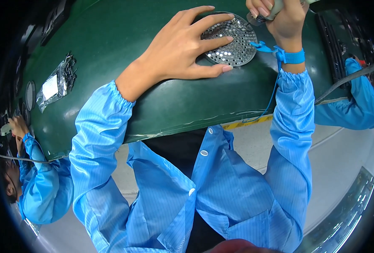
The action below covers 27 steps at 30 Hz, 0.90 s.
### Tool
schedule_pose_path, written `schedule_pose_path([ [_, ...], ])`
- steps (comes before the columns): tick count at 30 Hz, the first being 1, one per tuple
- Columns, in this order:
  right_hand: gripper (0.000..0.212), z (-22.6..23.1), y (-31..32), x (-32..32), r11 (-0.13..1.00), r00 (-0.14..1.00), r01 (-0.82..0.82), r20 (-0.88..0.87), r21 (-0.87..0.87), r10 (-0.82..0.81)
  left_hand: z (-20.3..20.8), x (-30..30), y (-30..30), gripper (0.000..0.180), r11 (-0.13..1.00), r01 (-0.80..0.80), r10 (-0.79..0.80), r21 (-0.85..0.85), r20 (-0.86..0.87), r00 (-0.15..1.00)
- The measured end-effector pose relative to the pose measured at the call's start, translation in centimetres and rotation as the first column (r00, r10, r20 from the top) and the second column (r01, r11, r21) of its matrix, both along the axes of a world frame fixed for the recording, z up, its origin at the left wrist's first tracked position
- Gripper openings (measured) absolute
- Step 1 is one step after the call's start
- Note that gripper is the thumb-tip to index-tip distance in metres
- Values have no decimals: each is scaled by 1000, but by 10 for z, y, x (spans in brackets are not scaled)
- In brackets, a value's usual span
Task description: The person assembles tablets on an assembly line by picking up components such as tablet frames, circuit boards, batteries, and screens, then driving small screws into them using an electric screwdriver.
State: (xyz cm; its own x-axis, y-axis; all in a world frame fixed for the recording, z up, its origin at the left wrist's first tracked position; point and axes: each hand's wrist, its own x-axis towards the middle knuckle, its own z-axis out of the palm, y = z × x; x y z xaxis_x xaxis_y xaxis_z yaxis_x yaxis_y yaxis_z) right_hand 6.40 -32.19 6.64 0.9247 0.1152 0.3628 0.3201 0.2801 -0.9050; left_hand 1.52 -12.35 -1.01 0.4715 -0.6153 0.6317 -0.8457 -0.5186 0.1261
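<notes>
A round silvery disc full of small holes lies on the green work surface. My left hand rests across its left side with fingers spread, the middle fingertips pressing on the metal. At the disc's upper right, my right hand is closed around a pale grey-green electric screwdriver. The dark nose of the tool is by the disc's edge; its upper part runs out of the picture, and I cannot see whether the tip touches a screw. A blue wrist strap with a thin cord circles my right wrist.
At the left lies a clear plastic bag of dark small parts with a white label. Dark round discs stand near the left edge. Black strips lie at the right. Co-workers in blue sleeves sit left and right; a grey cable passes there.
</notes>
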Motion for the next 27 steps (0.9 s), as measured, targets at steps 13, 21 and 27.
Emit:
schedule_pose_path([
  [13, 27, 2, 0, -3, 999, 1000, -30, 2, -13, 30, -10, 23, -10, 63, 996, 91, -89, -13, 105, 991],
  [21, 26, -1, -1, -2, 1000, 1000, -1, -5, -9, 1, -2, 19, -16, 65, 998, 31, -51, 61, 362, 931],
  [27, 26, 1, 2, -3, 1000, 1000, -3, -12, -1, 3, 20, 5, -14, 66, 989, 46, -38, 144, -58, 998],
])
